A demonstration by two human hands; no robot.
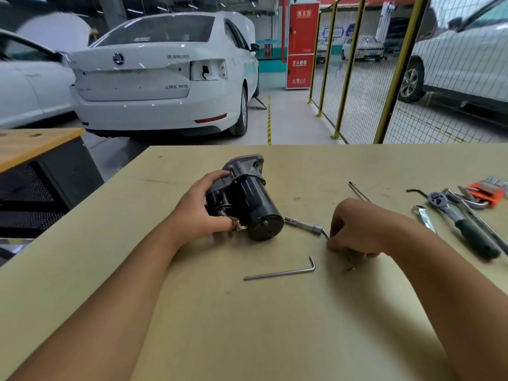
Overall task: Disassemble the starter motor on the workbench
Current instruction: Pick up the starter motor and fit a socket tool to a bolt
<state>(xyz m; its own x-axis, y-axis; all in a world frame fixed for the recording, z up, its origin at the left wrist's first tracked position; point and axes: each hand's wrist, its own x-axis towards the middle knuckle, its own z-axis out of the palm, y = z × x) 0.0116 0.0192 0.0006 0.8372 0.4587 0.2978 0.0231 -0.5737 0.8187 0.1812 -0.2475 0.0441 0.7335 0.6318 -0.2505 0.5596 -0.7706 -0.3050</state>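
Note:
The black starter motor (247,199) lies on its side in the middle of the workbench (220,325), its grey nose housing pointing away from me. My left hand (200,207) grips its solenoid side, thumb near the brass terminal. A thin socket wrench (303,224) lies just right of the motor's end cap. My right hand (357,229) rests on the bench with fingers curled down over the wrench's handle end. A long Allen key (280,272) lies in front of the motor, apart from both hands.
At the right edge lie a ratchet with a green handle (464,226), a flat spanner (424,217), an orange hex key set (486,195) and a thin rod (358,191). Small screws (349,268) lie near my right hand. White cars and a yellow mesh fence stand beyond the bench.

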